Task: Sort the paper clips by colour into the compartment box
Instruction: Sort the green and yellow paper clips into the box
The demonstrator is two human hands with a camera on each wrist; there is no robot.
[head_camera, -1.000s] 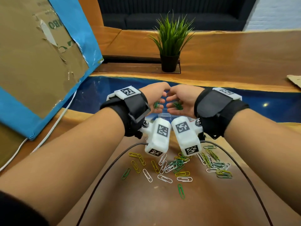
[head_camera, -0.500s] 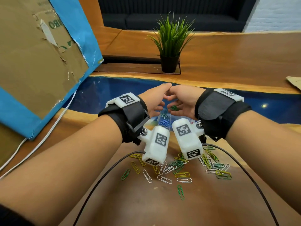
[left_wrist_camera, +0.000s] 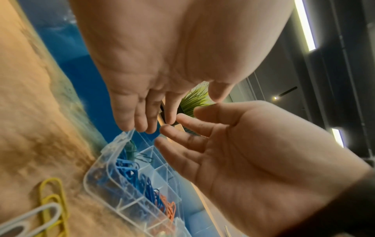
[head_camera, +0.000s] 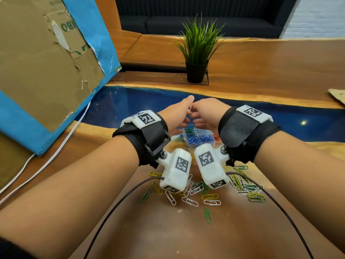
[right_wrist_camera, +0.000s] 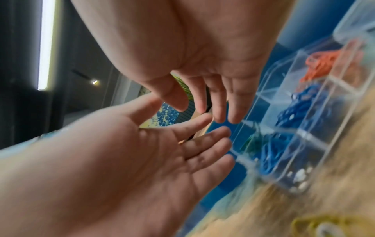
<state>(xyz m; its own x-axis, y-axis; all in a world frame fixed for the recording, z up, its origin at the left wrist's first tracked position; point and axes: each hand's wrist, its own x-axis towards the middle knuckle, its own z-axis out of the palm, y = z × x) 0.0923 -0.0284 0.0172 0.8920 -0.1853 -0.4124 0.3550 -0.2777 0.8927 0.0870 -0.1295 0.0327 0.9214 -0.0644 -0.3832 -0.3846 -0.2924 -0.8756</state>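
Observation:
The clear compartment box (head_camera: pixel 189 146) stands on the table under both hands. It holds green clips (head_camera: pixel 189 131) in a far cell, blue clips (head_camera: pixel 192 140) in two near cells and orange clips (head_camera: pixel 216 137) to the right. My left hand (head_camera: pixel 177 116) and right hand (head_camera: pixel 203 114) hover palm to palm just above the box. In the left wrist view the left hand's fingertips (left_wrist_camera: pixel 142 126) hang straight over the box rim (left_wrist_camera: pixel 105 189). The right wrist view shows the right hand (right_wrist_camera: pixel 213 89) with straight, empty fingers. Loose green, yellow and white clips (head_camera: pixel 197 189) lie near me.
A potted plant (head_camera: pixel 197 53) stands behind the box. A large cardboard sheet with a blue border (head_camera: pixel 46 62) leans at the left, with a white cable (head_camera: pixel 61 144) beside it. Black camera cables (head_camera: pixel 119 200) trail over the table. A cardboard scrap (head_camera: pixel 337 95) lies far right.
Both hands held green clips over the box earlier. Now the fingers have straightened, the palms are empty, and the hands have sunk a little toward the box.

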